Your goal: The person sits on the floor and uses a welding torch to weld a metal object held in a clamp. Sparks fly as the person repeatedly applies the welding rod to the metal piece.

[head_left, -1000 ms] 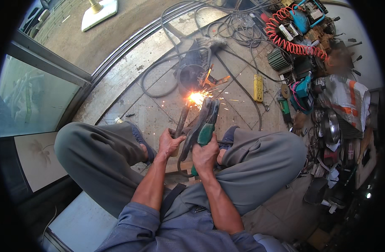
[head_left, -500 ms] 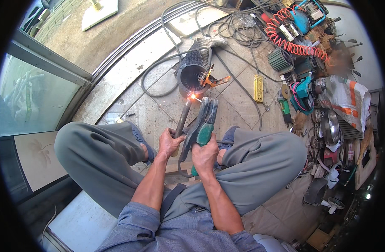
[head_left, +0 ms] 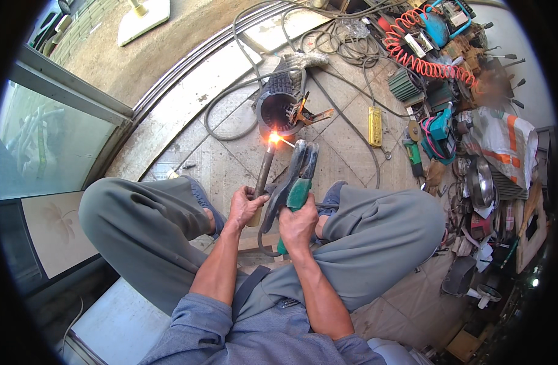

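Note:
My left hand [head_left: 245, 207] is closed round a dark metal rod [head_left: 264, 173], with a paler lower end, that slants up and away from me. In my right hand [head_left: 298, 225] is a green-handled welding electrode holder [head_left: 299, 193]. From its jaws a thin electrode [head_left: 286, 143] points left to a bright orange glow [head_left: 274, 138] at the rod's upper end. The glow meets the near rim of a dark, hollow, finned metal cylinder [head_left: 264, 112], hiding the exact contact. An orange spring clamp [head_left: 317, 117] grips the cylinder's right rim.
Cables [head_left: 230, 135] loop across the tiled floor. A yellow control box [head_left: 374, 126] lies to the right. Beyond it are a green angle grinder [head_left: 414, 159], a coiled red hose [head_left: 407, 64] and piled tools. A glass door [head_left: 54, 134] stands at the left.
The glow at the rod's tip has grown bigger and brighter and sits slightly farther left. The electrode holder's jaws have shifted slightly right. Both hands keep their grip.

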`<state>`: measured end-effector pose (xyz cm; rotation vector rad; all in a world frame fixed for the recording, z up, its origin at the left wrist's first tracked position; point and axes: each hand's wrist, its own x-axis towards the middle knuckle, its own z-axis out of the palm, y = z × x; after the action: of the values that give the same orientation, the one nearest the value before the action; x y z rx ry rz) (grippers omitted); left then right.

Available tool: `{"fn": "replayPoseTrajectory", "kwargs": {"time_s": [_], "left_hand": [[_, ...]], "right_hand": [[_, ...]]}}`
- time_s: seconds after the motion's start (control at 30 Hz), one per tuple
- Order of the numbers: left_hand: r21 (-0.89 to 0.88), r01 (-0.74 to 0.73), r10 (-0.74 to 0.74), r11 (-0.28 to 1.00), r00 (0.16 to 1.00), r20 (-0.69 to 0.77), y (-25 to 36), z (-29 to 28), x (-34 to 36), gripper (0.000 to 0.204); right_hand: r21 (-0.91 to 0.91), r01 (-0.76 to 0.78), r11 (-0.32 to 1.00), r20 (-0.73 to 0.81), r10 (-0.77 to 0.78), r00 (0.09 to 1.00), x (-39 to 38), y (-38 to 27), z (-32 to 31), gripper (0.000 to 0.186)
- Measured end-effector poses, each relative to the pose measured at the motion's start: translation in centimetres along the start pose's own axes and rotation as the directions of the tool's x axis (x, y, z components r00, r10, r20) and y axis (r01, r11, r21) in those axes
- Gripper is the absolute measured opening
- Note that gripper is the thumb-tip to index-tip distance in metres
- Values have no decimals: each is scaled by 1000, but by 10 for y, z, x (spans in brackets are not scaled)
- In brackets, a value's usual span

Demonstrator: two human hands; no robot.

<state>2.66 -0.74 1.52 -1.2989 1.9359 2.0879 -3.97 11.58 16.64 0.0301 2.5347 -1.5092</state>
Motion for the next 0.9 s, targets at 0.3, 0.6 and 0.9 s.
{"fn": "replayPoseTrajectory", "kwargs": {"time_s": [0.3,0.6,0.9], "left_hand": [[8,-5,5,1000,1000,-11,-1,0,1,45],[86,5,0,996,998,-58,0,2,1,48],[334,18,21,942,993,-113,5,1,2,51]], "right_hand": [[-12,-17,1000,19,17,1000,1,-2,0,29],[-11,-6,1000,17,7,1000,1,0,1,27],[33,-18,999,32,17,999,0,-1,3,26]]}}
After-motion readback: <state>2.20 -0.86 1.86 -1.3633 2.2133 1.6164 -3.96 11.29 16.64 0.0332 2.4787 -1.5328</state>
